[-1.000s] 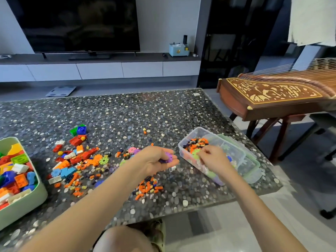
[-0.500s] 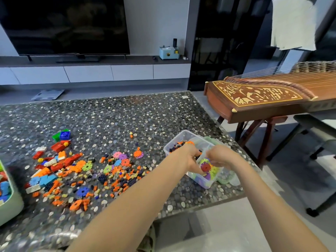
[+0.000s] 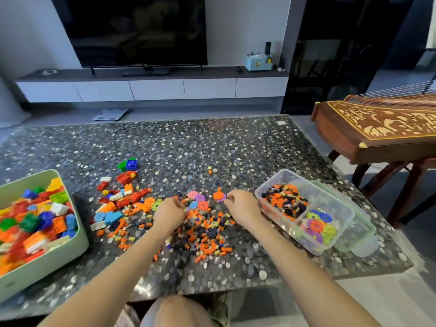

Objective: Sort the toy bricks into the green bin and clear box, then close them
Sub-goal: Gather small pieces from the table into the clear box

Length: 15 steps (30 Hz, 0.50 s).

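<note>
Two hands are over one pebble-patterned table. The left hand and right hand both curl their fingers down into the loose toy bricks, which are too many and too blurred to count. I cannot tell whether either hand pinches a piece. One green bin, heaped with bricks, stands open at the left and is cut off by the frame. One clear box with two part-filled compartments stands open at the right, and one lid lies just beside it.

grn bin; speckled gry table
</note>
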Available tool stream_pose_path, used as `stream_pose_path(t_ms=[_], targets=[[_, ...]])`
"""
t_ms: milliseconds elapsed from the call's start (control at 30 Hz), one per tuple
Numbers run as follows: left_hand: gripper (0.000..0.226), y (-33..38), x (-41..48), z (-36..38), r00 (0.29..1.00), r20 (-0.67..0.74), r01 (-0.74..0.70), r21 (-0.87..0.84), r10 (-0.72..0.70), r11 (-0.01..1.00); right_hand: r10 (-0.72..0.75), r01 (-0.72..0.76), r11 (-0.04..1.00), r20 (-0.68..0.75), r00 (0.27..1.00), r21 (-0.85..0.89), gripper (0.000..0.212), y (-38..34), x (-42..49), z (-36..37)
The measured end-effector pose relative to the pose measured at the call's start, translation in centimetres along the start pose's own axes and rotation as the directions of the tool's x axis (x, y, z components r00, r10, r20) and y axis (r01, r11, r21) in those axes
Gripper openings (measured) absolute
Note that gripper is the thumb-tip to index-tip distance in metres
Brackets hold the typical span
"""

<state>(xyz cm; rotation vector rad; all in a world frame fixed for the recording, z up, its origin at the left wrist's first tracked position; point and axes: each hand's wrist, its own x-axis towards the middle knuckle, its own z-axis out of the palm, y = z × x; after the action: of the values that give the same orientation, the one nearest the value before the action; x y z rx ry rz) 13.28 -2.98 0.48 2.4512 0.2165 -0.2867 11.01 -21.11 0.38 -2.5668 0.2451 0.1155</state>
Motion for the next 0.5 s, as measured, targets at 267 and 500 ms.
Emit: stream_pose_path(t_ms=[267, 500], targets=[[0.036, 0.9, 4.0, 1.6, 0.954, 0.036, -0.284, 0.422, 0.297, 0.861, 0.13, -0.113, 0.977, 0.086, 0.988, -0.183, 0.034, -1.2, 6.6, 3.1], [0.026, 0.7, 6.7, 1.5, 0.928, 0.251, -0.355, 0.37, 0.276, 0.859, -0.038, 0.054, 0.997, 0.242, 0.97, -0.058, 0.026, -0.1, 4.3, 2.3]])
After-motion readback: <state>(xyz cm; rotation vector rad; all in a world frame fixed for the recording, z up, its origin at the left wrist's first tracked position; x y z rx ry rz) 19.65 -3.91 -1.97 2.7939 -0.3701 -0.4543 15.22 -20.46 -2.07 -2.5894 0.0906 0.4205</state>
